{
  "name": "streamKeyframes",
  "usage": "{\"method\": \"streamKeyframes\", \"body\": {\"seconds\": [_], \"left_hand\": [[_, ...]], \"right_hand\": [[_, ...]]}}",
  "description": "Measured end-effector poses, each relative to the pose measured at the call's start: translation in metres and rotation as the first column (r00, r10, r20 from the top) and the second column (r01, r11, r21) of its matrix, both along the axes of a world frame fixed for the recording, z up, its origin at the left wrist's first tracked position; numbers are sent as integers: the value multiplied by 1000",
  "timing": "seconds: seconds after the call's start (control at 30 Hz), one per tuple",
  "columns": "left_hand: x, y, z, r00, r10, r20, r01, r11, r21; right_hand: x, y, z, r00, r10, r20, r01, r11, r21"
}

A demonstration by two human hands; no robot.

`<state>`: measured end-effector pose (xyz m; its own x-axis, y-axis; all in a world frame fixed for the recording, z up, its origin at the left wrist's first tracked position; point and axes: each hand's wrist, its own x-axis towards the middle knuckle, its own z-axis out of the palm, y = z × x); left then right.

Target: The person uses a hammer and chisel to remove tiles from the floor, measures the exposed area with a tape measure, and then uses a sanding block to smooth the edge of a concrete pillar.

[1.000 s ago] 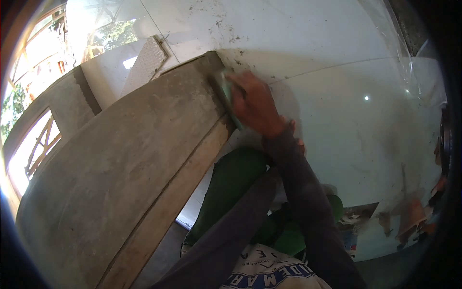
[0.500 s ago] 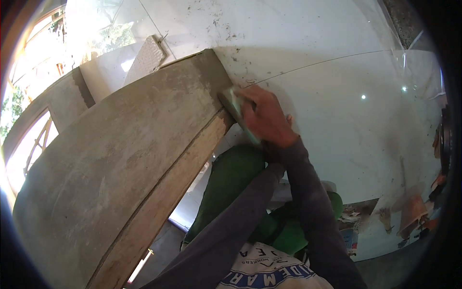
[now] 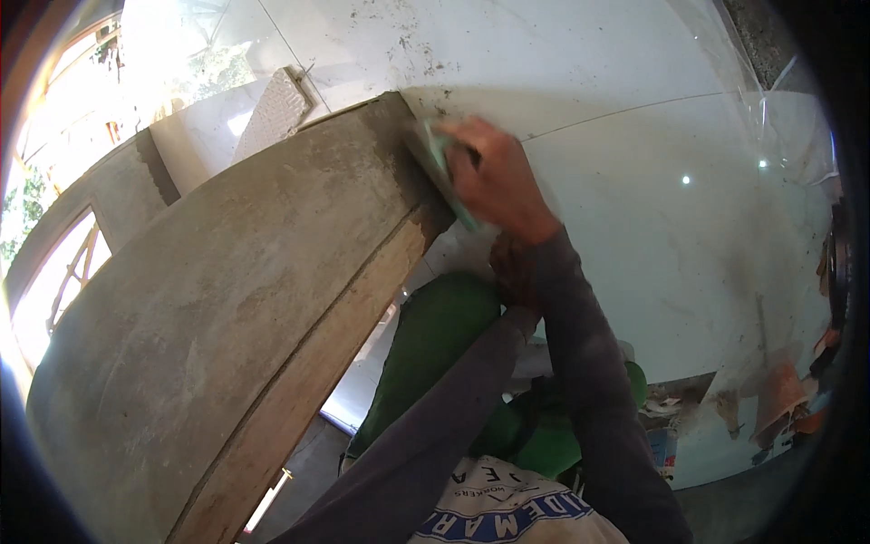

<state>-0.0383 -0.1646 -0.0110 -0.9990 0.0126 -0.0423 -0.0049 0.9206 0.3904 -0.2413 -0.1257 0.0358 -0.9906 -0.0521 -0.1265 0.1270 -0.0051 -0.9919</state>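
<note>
My right hand (image 3: 498, 177) grips a pale green flat tool (image 3: 435, 161), like a float, slightly blurred and pressed along the darker, damp-looking end (image 3: 399, 131) of a grey concrete slab (image 3: 236, 281). A rough, lighter band (image 3: 308, 390) runs along the slab's near side. My left hand (image 3: 512, 276) is low beside my green-clad knee (image 3: 435, 326), partly under my right forearm; its fingers are shadowed and unclear.
A pale tiled floor (image 3: 634, 199) lies to the right and beyond the slab. A broken textured tile piece (image 3: 272, 113) rests behind it. Another concrete piece (image 3: 118, 190) and bright openings are at left. Clear plastic sheeting (image 3: 739, 63) and orange debris (image 3: 775, 403) are at right.
My right hand and the green tool slid down the slab's end half a second ago and are now back farther up it. My left hand stays low behind the right forearm.
</note>
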Motion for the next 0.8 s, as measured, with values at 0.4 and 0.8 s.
{"method": "streamKeyframes", "body": {"seconds": [0.4, 0.8], "left_hand": [[10, -2, -8, 995, 85, 47, -84, 996, -25], [-8, 7, 7, 992, -118, -41, 117, 993, -30]], "right_hand": [[17, 13, 23, 987, 63, 145, -50, 994, -93], [-15, 27, -9, 997, 79, 13, -78, 996, -31]]}}
